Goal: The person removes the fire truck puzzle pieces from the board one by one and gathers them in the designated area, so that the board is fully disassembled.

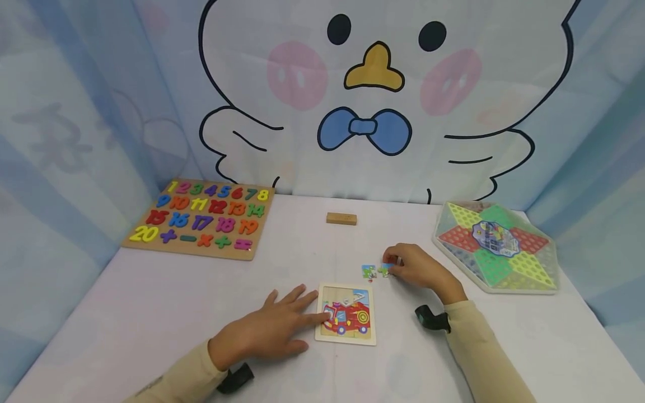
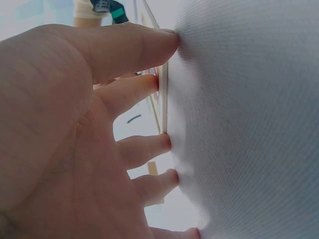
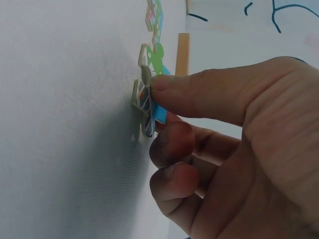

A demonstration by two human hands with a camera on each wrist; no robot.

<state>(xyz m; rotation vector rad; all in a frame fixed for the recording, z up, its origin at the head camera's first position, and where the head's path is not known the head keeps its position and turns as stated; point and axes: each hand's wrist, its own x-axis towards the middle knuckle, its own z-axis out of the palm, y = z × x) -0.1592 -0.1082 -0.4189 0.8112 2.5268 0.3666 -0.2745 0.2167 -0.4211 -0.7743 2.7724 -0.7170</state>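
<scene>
A small square jigsaw puzzle board (image 1: 346, 341) with a red vehicle picture lies flat on the white table. My left hand (image 1: 269, 330) rests beside it with fingers spread, the index fingertip over the picture's left part. In the left wrist view the thumb (image 2: 134, 47) and other fingertips touch the tablecloth along the board's edge. Beyond the board, my right hand (image 1: 418, 268) pinches a jigsaw piece (image 3: 147, 104) between thumb and finger, low over the table. Just left of it lies another jigsaw piece (image 1: 369, 271), green, blue and white.
A wooden number board (image 1: 242, 253) stands at the back left. At the back centre lies a small wooden block (image 1: 341, 219). A hexagonal game box (image 1: 496, 240) with coloured triangles sits at the right. A curtain (image 1: 302, 162) with a cartoon bird hangs behind the table.
</scene>
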